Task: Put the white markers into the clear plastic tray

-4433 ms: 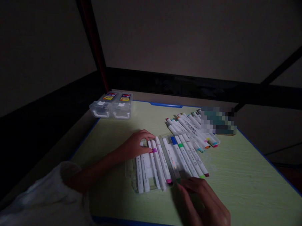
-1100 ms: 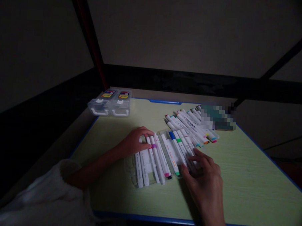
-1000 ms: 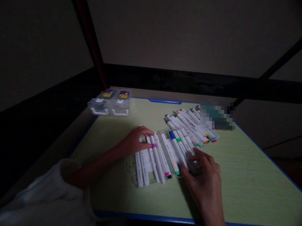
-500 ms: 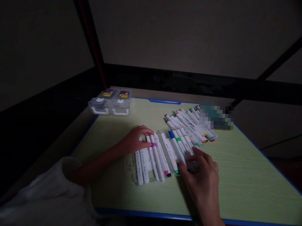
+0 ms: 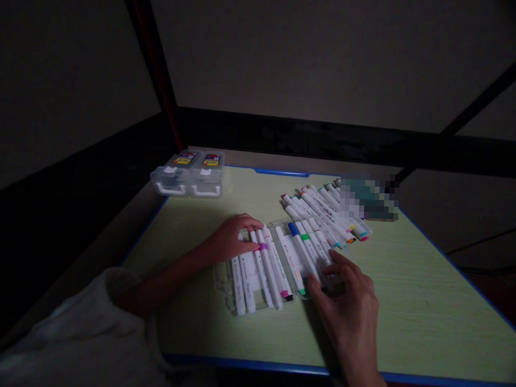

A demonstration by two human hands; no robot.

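Note:
A clear plastic marker case lies open on the table, with white markers in both halves. My left hand rests over the top ends of the markers in the left half. Its thumb presses beside a purple-banded one, and its fingers curl round the far ends. At the lower right of the case, my right hand has its thumb and fingers bent round the near ends of the markers in the right half. Those include a blue-capped and a green-banded marker. The fingers partly hide these ends.
Behind the case, a pile of loose white markers with coloured ends lies on the green, blue-edged table. A blurred-out flat item adjoins the pile. Two clear lidded boxes with white handles stand at the far left corner.
My right hand has shifted very slightly at the near ends of the markers. My left hand and the case look almost unchanged.

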